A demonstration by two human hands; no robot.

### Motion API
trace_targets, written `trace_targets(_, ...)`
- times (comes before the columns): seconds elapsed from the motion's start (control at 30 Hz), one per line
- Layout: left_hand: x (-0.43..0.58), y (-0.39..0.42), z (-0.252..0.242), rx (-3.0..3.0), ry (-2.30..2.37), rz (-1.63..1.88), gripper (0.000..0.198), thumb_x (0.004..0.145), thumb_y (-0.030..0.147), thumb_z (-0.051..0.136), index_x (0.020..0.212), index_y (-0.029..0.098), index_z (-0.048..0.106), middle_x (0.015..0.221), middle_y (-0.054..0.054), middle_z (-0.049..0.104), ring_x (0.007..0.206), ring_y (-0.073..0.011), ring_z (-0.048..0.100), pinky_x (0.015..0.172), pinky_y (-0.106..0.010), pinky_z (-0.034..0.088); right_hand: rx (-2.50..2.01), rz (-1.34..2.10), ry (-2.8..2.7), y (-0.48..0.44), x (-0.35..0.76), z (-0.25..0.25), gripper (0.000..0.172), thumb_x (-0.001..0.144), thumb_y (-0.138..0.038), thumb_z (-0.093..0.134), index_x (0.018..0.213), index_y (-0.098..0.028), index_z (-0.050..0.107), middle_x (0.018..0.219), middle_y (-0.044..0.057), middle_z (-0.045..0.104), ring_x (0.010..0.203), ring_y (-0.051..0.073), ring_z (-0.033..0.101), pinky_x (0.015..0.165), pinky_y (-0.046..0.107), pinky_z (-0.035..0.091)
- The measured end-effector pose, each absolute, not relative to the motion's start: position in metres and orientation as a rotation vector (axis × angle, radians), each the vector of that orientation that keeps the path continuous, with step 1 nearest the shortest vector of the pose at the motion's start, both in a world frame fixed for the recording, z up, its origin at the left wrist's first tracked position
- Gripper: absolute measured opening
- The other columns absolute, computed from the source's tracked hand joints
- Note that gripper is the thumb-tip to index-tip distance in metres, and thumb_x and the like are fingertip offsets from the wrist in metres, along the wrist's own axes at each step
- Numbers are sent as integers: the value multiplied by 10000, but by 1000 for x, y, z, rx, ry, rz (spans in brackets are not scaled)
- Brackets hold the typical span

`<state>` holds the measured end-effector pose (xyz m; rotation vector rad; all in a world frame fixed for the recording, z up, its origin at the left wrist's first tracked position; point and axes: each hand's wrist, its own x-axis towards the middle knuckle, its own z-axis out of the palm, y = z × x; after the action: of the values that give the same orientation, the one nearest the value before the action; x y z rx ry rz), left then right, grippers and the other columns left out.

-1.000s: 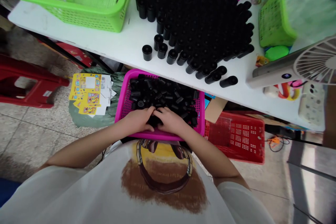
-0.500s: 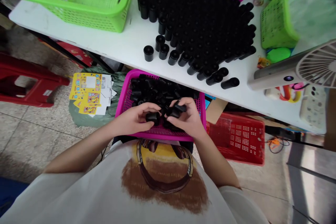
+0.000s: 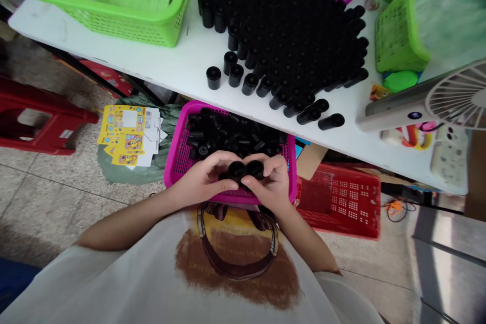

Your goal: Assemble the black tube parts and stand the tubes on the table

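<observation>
My left hand (image 3: 212,177) is closed round a black plastic cylinder (image 3: 236,169), whose hollow round end faces me. A second black cylinder (image 3: 254,168) sits in my right hand (image 3: 271,177), side by side with the first and seemingly touching it. Both hands are over the near rim of a magenta basket (image 3: 172,167). Inside it lies a loose heap of black cylinders (image 3: 231,134). My fingers hide part of the pieces and the basket's near side.
On the white table (image 3: 152,68) many black cylinders (image 3: 288,45) stand in a dense block. A green basket (image 3: 167,25) is to its left, a handheld fan (image 3: 395,104) to its right. Below are a red crate (image 3: 349,202), a red stool (image 3: 45,121) and yellow printed cards (image 3: 123,124).
My hands have come together, and the cylinders in them now stand side by side with hollow ends toward me. The view has shifted slightly.
</observation>
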<state>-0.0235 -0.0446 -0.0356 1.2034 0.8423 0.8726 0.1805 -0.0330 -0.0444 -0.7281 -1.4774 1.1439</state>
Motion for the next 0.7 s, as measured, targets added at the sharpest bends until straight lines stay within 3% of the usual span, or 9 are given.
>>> trace_targets(0.17, -29, -46, -38, 1299, 912, 843, 352, 937, 430, 784, 1196, 226, 661, 1189, -73, 735, 1128, -220, 700, 983, -348, 550, -711, 870, -1866, -29, 189, -33, 321, 1024, -237, 662, 1301, -348, 544, 1095, 26, 695, 952, 163, 728, 798, 321, 624)
trace_targets(0.27, -27, -45, -37, 1244, 917, 847, 376, 928, 469, 790, 1171, 224, 638, 1171, -68, 738, 1135, -218, 704, 994, -348, 547, -821, 772, -1981, -31, 193, -26, 167, 1022, -232, 652, 1156, -321, 700, 1134, 50, 701, 1016, 189, 732, 858, 355, 631)
trace_targets(0.33, -25, -44, -36, 1168, 892, 911, 431, 899, 484, 822, 1163, 230, 595, 1166, -71, 748, 1155, -219, 711, 977, -333, 553, -904, 742, -1847, -34, 193, -25, 38, 997, -270, 693, 1006, -307, 698, 1136, 52, 725, 1029, 217, 742, 870, 403, 636)
trace_targets(0.5, -20, -43, -36, 1019, 862, 989, 585, 831, 450, 897, 1196, 258, 481, 1165, -75, 780, 1090, -210, 752, 814, -271, 583, -1066, 841, -1552, -43, 188, -27, 159, 1004, -345, 678, 878, -288, 601, 1168, 75, 770, 1086, 258, 757, 924, 502, 626)
trace_targets(0.7, -21, -45, -37, 1009, 901, 989, 587, 816, 441, 909, 1192, 254, 499, 1148, -73, 781, 1118, -221, 753, 820, -264, 596, -1026, 945, -1661, -45, 182, -24, 168, 1002, -289, 680, 851, -268, 610, 1113, 73, 787, 1048, 231, 778, 892, 423, 640)
